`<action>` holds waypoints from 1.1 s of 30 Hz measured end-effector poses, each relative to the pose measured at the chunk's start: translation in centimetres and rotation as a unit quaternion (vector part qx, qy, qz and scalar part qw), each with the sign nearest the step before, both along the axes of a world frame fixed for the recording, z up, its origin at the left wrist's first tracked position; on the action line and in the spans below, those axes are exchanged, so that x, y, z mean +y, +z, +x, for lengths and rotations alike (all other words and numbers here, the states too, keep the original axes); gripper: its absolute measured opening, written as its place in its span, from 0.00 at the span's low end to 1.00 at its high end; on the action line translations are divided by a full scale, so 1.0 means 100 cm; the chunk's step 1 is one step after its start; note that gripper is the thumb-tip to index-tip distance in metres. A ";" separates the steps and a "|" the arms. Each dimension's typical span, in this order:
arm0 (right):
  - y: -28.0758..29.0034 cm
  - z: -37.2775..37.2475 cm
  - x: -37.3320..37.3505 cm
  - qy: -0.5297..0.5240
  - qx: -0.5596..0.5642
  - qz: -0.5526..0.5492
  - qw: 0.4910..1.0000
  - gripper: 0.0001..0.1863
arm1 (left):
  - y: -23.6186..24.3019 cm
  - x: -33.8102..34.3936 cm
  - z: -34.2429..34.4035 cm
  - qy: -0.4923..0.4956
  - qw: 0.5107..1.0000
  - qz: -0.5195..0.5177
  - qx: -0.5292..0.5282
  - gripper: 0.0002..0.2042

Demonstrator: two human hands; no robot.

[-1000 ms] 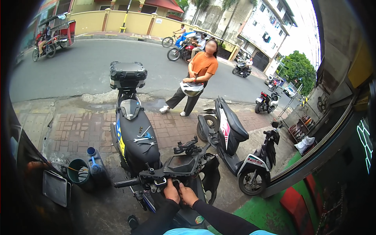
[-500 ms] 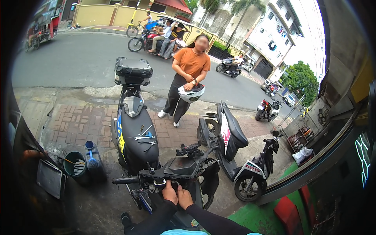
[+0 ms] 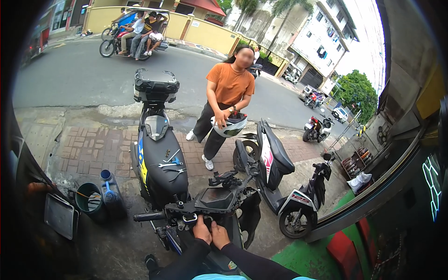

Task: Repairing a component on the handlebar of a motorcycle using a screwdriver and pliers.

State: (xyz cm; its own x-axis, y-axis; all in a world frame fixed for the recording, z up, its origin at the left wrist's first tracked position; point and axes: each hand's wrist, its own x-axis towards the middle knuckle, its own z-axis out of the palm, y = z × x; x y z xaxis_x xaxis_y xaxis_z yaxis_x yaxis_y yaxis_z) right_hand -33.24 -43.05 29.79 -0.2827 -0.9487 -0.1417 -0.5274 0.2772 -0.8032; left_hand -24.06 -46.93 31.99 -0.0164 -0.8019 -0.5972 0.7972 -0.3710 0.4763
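Note:
Both hands are close together at the front of a dark scooter, just under its handlebar (image 3: pixel 151 216) and beneath the uncovered dashboard (image 3: pixel 218 198). My left hand (image 3: pixel 202 231) has its fingers curled in below the bar, next to a small part with a white edge (image 3: pixel 190 218). Beside it, my right hand (image 3: pixel 219 236) is closed with its thumb up, nearly touching the left. Whatever the fingers grip is hidden behind the hands. On the scooter's black seat (image 3: pixel 164 140) lie a blue-handled tool (image 3: pixel 175 161), pliers (image 3: pixel 177 172), and some small metal pieces (image 3: pixel 167 152).
A person in an orange shirt (image 3: pixel 231 84) stands beyond the scooter, holding a white helmet (image 3: pixel 229 125). More scooters (image 3: pixel 275 158) stand at the right. A green bucket (image 3: pixel 89 198), a blue jug (image 3: pixel 111 190) and a metal tray (image 3: pixel 59 215) are at the left. Traffic passes behind.
My hands stay in nearly the same place. The person in orange has stepped slightly and shifted a hand on the helmet. The red motorcycle with sidecar has moved left along the road.

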 end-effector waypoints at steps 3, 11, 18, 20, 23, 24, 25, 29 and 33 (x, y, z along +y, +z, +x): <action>-0.003 -0.001 0.000 0.000 0.004 0.002 1.000 0.38 | -0.002 0.001 0.001 -0.018 1.000 0.010 -0.007 0.22; 0.006 -0.006 -0.003 0.019 -0.016 0.044 0.999 0.39 | -0.018 0.000 0.000 -0.049 0.998 0.017 -0.043 0.22; 0.034 -0.003 -0.004 -0.049 -0.181 0.190 0.964 0.33 | -0.040 0.002 -0.004 -0.112 0.965 -0.100 -0.213 0.16; 0.039 0.001 -0.005 -0.047 -0.178 0.193 0.964 0.33 | -0.044 0.001 -0.004 -0.113 0.965 -0.094 -0.217 0.16; 0.047 0.007 -0.004 -0.067 -0.211 0.215 0.951 0.31 | -0.049 0.000 -0.004 -0.128 0.947 -0.106 -0.275 0.16; 0.049 0.008 -0.005 -0.079 -0.243 0.224 0.940 0.30 | -0.049 0.000 -0.005 -0.134 0.937 -0.115 -0.302 0.16; 0.052 0.008 -0.005 -0.076 -0.228 0.226 0.944 0.30 | -0.049 0.000 -0.005 -0.140 0.926 -0.123 -0.329 0.16; 0.056 0.007 -0.009 -0.077 -0.250 0.237 0.936 0.30 | -0.043 -0.001 -0.003 -0.147 0.923 -0.122 -0.335 0.17; 0.056 0.006 -0.007 -0.076 -0.255 0.241 0.933 0.30 | -0.042 0.005 -0.003 -0.149 0.901 -0.142 -0.383 0.17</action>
